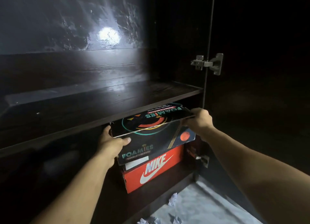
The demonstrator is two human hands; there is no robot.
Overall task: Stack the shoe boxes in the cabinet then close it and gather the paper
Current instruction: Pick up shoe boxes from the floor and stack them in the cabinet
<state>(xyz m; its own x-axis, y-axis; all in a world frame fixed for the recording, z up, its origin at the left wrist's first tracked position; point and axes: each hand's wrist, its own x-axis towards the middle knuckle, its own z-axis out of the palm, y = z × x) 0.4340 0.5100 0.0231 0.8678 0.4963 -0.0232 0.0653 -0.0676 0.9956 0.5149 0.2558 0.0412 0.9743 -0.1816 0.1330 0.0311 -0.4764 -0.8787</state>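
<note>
A black Foamies shoe box (pixel 151 140) sits on top of a red Nike shoe box (pixel 151 173) in the lower compartment of a dark cabinet. My left hand (pixel 112 143) grips the black box's left front corner, thumb on its front face. At the box's right rear corner my right hand (pixel 199 121) holds the lid's edge. The lid is slightly raised along the front. Crumpled white paper (pixel 172 201) lies on the pale floor in front of the cabinet, with more paper balls (pixel 146 221) at the bottom edge.
A dark wooden shelf (pixel 100 106) runs just above the black box. The cabinet door (pixel 260 72) stands open at the right on a metal hinge (pixel 208 63). A second hinge (pixel 203 160) shows lower down. A lamp's glare reflects on the glossy back wall.
</note>
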